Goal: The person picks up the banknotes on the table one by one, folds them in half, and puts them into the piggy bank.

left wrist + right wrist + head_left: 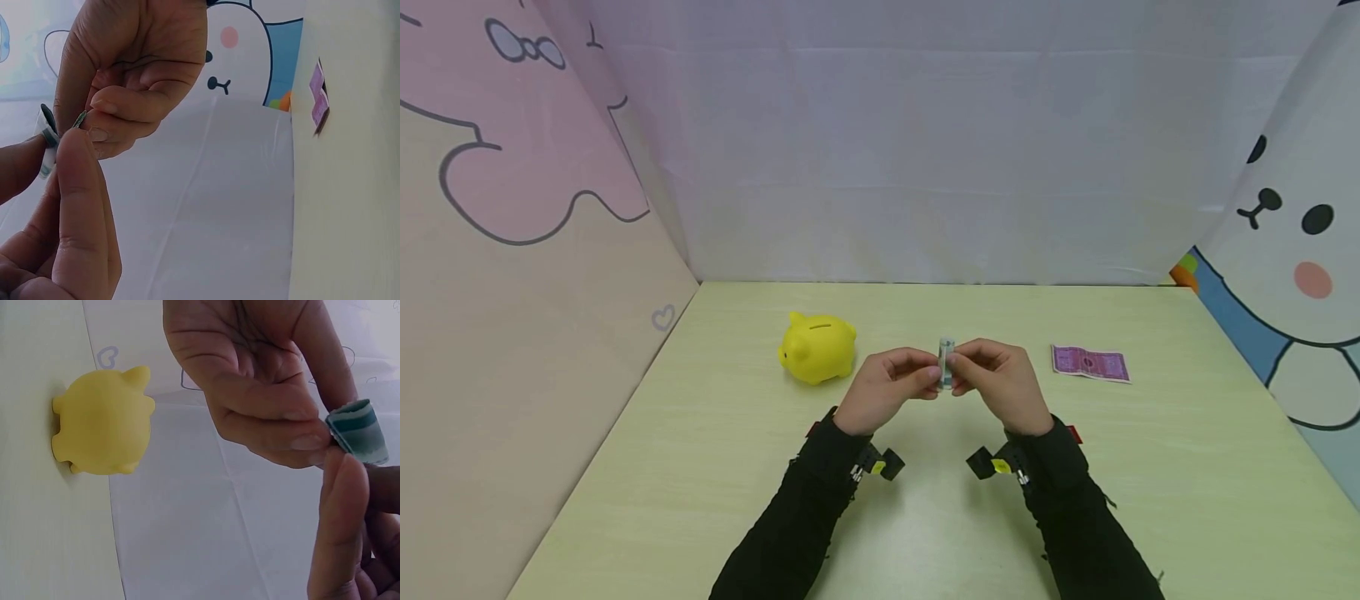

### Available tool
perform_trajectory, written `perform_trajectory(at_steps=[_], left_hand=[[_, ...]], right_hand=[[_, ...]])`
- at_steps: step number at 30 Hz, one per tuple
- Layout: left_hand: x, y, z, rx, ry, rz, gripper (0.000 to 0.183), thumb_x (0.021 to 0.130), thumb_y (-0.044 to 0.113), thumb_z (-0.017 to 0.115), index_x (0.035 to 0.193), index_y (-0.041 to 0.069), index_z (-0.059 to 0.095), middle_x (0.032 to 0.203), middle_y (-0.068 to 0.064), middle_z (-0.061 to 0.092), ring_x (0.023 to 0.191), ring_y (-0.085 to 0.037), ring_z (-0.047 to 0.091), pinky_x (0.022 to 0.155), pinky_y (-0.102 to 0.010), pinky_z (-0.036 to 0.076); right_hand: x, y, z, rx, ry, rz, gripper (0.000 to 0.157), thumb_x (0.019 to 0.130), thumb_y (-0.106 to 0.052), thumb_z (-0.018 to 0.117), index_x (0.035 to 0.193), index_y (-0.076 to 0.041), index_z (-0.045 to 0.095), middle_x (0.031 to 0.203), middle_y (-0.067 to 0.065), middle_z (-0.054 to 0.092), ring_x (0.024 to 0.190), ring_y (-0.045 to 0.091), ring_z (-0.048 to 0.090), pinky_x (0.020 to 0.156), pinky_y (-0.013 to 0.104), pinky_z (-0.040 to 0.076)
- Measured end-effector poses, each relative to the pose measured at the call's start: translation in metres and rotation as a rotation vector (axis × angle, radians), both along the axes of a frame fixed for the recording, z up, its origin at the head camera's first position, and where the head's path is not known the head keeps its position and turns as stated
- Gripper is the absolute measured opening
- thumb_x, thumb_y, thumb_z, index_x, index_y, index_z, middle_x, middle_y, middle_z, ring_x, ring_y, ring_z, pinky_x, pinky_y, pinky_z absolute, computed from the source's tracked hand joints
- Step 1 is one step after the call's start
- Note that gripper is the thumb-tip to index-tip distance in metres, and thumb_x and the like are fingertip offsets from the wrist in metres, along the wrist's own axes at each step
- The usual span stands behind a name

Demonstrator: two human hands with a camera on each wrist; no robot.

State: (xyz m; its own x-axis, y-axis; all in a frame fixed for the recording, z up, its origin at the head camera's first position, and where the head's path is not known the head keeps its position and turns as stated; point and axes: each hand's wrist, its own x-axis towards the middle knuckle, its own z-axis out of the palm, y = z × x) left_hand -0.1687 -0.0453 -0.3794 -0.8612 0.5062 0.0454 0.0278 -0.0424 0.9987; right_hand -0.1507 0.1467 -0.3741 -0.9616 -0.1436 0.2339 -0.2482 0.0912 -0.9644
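Note:
A folded greenish-white banknote [947,363] is held upright above the middle of the table, between both hands. My left hand [891,387] pinches its left edge with thumb and fingers; my right hand [1000,383] pinches its right edge. From the right wrist, the banknote [359,431] shows a curved fold with a teal band. In the left wrist view only slivers of the banknote [47,140] show between the fingertips. A yellow piggy bank [817,348] with a slot on top stands left of my left hand.
Right of my right hand a creased purple banknote [1090,364] lies on the pale table [1187,467]. A white curtain [925,167] rises behind the table's back edge, and printed cartoon panels [535,333] flank both sides.

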Motion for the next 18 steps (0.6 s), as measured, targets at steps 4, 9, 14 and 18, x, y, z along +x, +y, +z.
perform_trajectory(at_steps=[4,9,14,18], left_hand=[[0.0012,0.0006,0.0009,-0.004,0.004,0.009,0.026,0.097,0.009,0.060,0.118,-0.005,0.064,0.114,-0.023,0.066,0.091,-0.014,0.070,0.085,-0.031,0.059],[0.0026,0.0013,0.0019,-0.003,0.009,0.022,0.025,0.097,0.006,0.060,0.117,-0.008,0.063,0.114,-0.029,0.064,0.085,-0.009,0.069,0.082,-0.028,0.059],[0.0025,0.0021,0.0015,-0.007,0.015,0.033,0.024,0.096,0.005,0.060,0.116,-0.009,0.063,0.116,-0.035,0.061,0.085,-0.014,0.069,0.080,-0.027,0.059],[0.0027,0.0029,0.0007,-0.007,0.028,0.040,0.024,0.096,0.006,0.061,0.115,-0.009,0.063,0.113,-0.032,0.063,0.083,-0.013,0.068,0.079,-0.027,0.060]], right_hand=[[0.0004,-0.0004,0.0007,0.005,-0.004,0.008,0.020,0.095,-0.006,0.062,0.101,0.012,0.067,0.077,-0.010,0.068,0.065,0.007,0.065,0.064,0.025,0.060],[0.0007,-0.0008,0.0006,0.005,-0.017,0.013,0.020,0.095,-0.006,0.062,0.102,0.012,0.067,0.078,-0.003,0.070,0.065,0.008,0.065,0.063,0.026,0.060],[0.0008,-0.0010,0.0007,0.010,-0.025,0.012,0.020,0.096,-0.006,0.061,0.102,0.012,0.067,0.079,0.002,0.070,0.065,0.008,0.065,0.063,0.026,0.060],[0.0014,-0.0011,0.0013,0.016,-0.028,0.012,0.020,0.096,-0.006,0.061,0.102,0.012,0.068,0.078,-0.005,0.069,0.065,0.008,0.065,0.063,0.026,0.060]])
